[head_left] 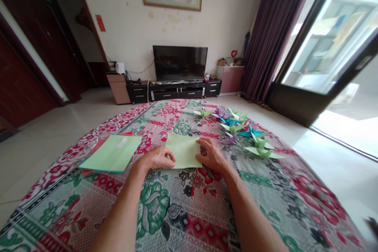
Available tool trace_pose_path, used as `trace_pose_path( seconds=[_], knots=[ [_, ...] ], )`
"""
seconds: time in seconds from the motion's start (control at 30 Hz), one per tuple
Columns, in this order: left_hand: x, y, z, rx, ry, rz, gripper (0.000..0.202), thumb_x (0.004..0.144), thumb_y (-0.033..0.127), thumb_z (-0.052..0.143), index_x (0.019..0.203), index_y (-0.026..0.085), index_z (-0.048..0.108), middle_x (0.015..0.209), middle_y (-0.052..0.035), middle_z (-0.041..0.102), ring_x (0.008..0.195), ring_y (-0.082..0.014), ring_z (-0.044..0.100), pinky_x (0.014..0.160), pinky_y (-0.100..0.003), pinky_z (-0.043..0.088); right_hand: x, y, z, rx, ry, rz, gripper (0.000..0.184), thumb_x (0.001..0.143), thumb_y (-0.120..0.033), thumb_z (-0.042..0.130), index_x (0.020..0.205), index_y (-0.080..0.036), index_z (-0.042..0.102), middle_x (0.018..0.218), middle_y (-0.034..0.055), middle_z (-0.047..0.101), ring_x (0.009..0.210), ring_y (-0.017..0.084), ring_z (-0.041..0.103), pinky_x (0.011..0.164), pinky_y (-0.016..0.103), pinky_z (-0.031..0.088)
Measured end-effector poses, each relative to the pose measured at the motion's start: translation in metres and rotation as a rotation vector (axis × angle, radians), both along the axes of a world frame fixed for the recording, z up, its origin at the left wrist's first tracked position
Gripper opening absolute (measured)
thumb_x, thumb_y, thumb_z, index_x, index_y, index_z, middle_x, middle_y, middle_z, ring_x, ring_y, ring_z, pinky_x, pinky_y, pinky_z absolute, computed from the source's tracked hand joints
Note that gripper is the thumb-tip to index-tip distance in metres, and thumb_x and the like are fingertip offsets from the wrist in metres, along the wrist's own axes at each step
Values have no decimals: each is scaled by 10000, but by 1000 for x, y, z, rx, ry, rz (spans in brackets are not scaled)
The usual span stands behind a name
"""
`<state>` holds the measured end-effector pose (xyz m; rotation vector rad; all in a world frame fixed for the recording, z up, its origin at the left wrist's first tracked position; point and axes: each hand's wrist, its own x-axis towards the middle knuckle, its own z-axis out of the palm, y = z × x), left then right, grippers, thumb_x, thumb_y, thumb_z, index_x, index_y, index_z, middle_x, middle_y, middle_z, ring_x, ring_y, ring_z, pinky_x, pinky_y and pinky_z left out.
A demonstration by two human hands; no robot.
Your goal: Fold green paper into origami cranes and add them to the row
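Between both hands (159,157), green sheet (183,151), white label (121,143) on stack (108,159), illegible

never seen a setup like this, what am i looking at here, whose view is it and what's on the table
There is no machine here: a person works with two bare hands. This single picture comes from a camera worn on their head, looking forward and down, so the forearms enter from the bottom.

The left hand is at the left edge of a pale green sheet, the right hand at its right edge. Whether they pinch or only press it is hard to tell.

On the patterned cloth, a stack of coloured paper lies to the left, and folded paper birds in green, purple and blue to the right. Beyond stands a TV.
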<state>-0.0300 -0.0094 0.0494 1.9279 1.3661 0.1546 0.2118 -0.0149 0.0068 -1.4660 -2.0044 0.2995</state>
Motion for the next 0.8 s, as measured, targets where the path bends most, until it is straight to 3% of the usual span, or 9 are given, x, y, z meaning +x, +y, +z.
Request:
trace_pose_path(
  seconds=[0.1,0.33,0.5,0.67,0.8],
  knots=[
    [2,1,0,30,44,19,420,553,333,601,941,177,640,574,52,478,515,-96,403,484,-212,287,3,-2,1,-45,-62,-32,527,632,-276,643,1149,-201,573,1290,98,496,1196,267,430,1023,431,269],
    [-4,3,-4,206,165,41,748,538,352,661,1258,206,520,704,-3,614,641,-161,521,585,-234,358,5,-5,5,-131,-110,-85,562,656,-362,673,1187,-219,557,1330,97,463,1237,279,386,1037,463,229],
    [-9,9,-13,275,192,51,764,561,425,674,1277,216,507,778,-19,631,774,-204,566,688,-262,407,8,-4,3,-155,-124,-59,583,663,-398,674,1210,-241,548,1354,91,436,1262,284,351,1044,482,206],
    [-6,11,-16,479,208,59,666,620,479,645,1223,211,555,1078,-90,575,1005,-238,534,891,-334,412,9,-5,2,-140,-123,-44,551,662,-387,675,1185,-256,561,1350,79,437,1254,277,356,1033,477,221],
    [-1,11,-20,526,173,95,619,632,411,646,1206,196,562,1262,-105,501,1157,-247,473,997,-337,360,7,-7,4,-130,-94,-63,710,655,-361,668,1311,-235,428,1335,95,452,1248,272,361,1036,461,215]
  ],
)
